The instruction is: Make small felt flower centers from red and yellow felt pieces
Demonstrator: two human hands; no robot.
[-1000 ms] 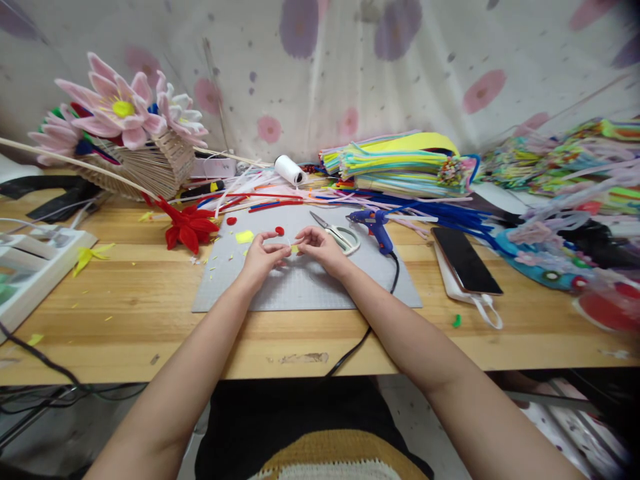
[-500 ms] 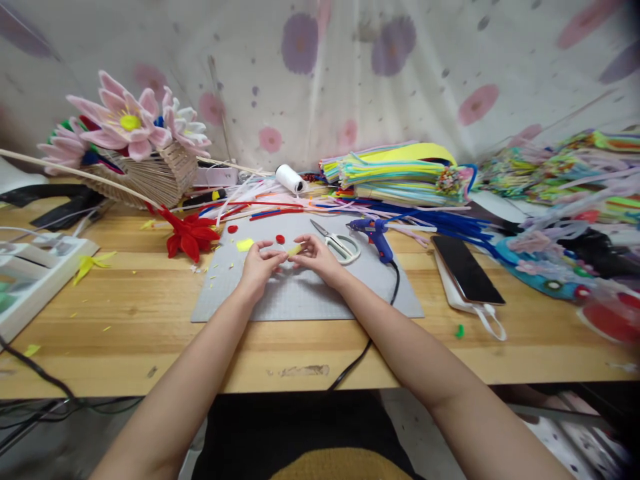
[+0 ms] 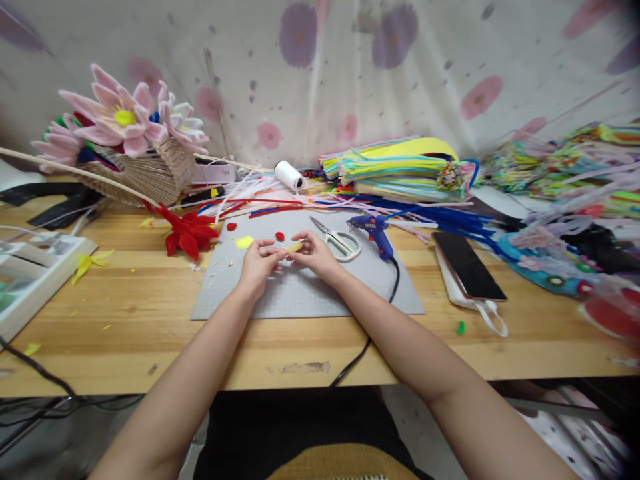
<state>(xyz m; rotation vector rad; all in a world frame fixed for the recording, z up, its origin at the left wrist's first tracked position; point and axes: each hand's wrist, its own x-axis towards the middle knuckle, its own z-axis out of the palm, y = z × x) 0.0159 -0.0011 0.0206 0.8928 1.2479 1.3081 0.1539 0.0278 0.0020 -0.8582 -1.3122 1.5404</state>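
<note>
- Scissors lie just beside your right hand, with blades pointing away from you.
- Pale yellow piece is above the grey mat, between your hands — your right hand pinches it; your left hand meets its end, but whether it also grips, one cannot tell.
- Blue glue gun lies farther right — its black cord passes under your right forearm.
- Red disc lies just beyond your fingers.
- Red flower is at the mat's left edge.
</note>
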